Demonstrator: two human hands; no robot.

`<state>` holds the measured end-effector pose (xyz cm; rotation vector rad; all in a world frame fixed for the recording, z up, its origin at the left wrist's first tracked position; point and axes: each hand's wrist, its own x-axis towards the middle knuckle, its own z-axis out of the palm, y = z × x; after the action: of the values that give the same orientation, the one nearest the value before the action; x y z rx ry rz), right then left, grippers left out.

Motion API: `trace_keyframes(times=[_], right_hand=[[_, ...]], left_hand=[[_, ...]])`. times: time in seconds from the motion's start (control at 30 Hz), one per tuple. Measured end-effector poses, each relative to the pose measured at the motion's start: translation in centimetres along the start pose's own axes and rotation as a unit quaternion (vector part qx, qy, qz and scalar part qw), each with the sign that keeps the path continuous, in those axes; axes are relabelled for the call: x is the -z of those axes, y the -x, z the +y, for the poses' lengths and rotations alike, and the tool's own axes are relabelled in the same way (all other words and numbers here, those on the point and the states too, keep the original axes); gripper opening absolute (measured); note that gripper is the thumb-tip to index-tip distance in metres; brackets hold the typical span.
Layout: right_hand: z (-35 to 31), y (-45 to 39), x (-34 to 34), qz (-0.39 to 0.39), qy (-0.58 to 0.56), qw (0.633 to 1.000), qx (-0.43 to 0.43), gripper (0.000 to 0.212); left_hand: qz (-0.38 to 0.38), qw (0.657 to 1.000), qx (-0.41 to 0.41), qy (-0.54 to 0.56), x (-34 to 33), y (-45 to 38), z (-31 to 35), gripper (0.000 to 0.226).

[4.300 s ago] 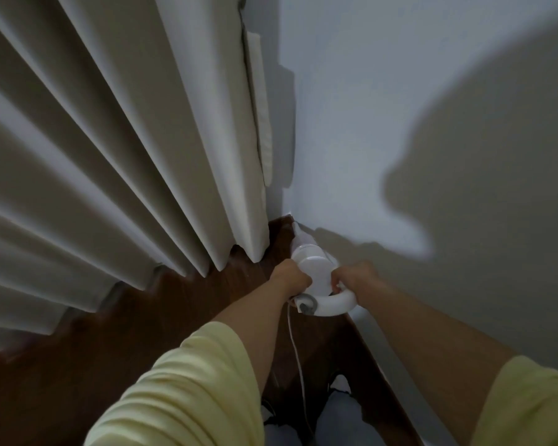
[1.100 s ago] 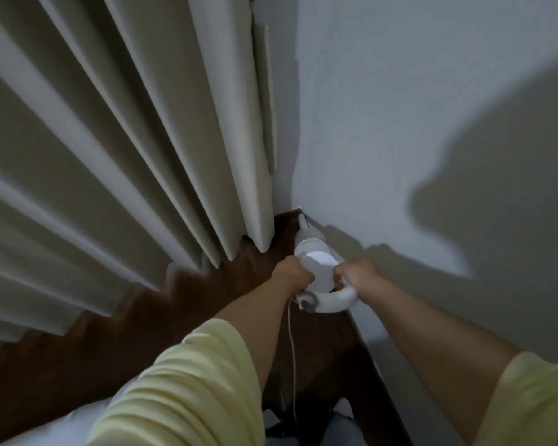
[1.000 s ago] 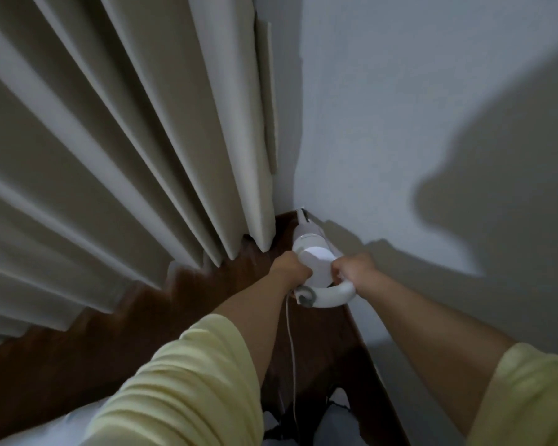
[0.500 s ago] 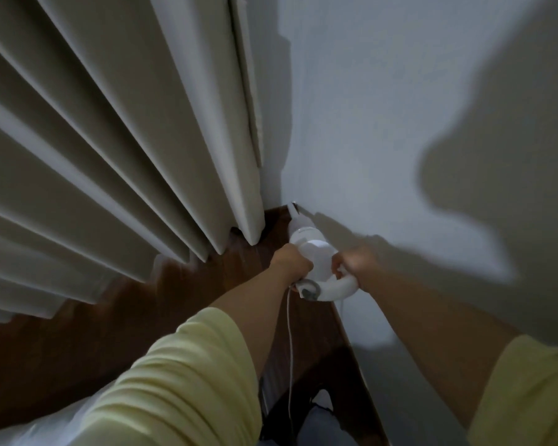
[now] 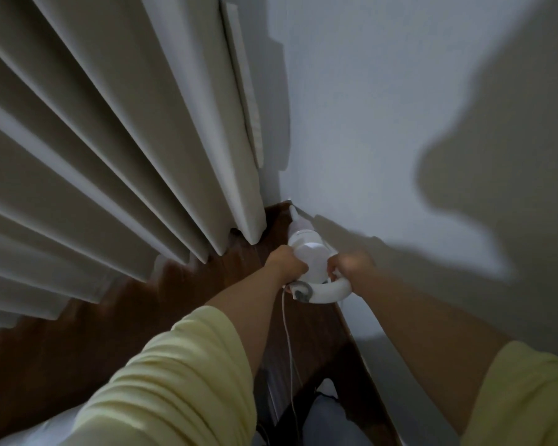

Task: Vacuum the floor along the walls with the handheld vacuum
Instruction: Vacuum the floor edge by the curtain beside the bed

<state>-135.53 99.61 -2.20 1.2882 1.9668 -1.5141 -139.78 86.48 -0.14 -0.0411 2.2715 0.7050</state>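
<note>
corner of a room in a home, seen from above. full-length pleated cream curtains hang down to a dark wooden floor, meeting a plain painted white wall edged by a low skirting board. soft furnishings, plank flooring and bare plaster indicate a domestic living space or bedroom.

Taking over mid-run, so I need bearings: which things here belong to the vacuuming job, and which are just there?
Job:
handheld vacuum, nozzle in the corner
left hand gripping its body
right hand gripping the handle
power cord
wooden floor
wall

Just there:
curtain
yellow sleeves
</note>
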Motion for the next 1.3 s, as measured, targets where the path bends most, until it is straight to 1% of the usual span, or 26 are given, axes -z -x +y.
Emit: trace_keyframes(times=[0.1, 0.3, 0.37, 0.63, 0.8, 1.07, 1.3], right_hand=[[0.7, 1.1, -1.0, -0.004, 0.002, 1.000, -0.006, 0.009], [1.9, 3.4, -2.0, 0.006, -0.013, 1.000, -0.019, 0.009], [2.2, 4.0, -2.1, 0.009, -0.014, 1.000, -0.020, 0.006], [3.5, 5.4, -2.0, 0.006, -0.035, 0.999, -0.023, 0.007], [3.2, 6.5, -1.7, 0.016, -0.007, 1.000, -0.008, 0.010], [1.2, 6.1, -1.4, 0.026, 0.000, 0.999, 0.024, 0.016], [1.3, 6.0, -0.4, 0.023, 0.026, 0.999, 0.012, 0.018]], left_hand=[[-0.003, 1.000, -0.014, -0.013, 0.2, 0.7, -1.1, 0.042], [-0.017, 0.999, -0.031, -0.018, 0.6, 2.0, -2.7, 0.044], [-0.022, 0.999, -0.032, -0.013, 0.5, 2.5, -3.0, 0.045], [-0.024, 0.999, -0.038, -0.019, -0.2, 4.0, -3.4, 0.045], [-0.010, 0.999, -0.030, -0.015, -0.5, 4.6, -3.7, 0.044], [0.016, 1.000, -0.023, 0.006, 0.4, 4.1, -2.7, 0.044], [0.008, 0.999, -0.026, 0.019, -0.6, 4.0, -2.5, 0.043]])
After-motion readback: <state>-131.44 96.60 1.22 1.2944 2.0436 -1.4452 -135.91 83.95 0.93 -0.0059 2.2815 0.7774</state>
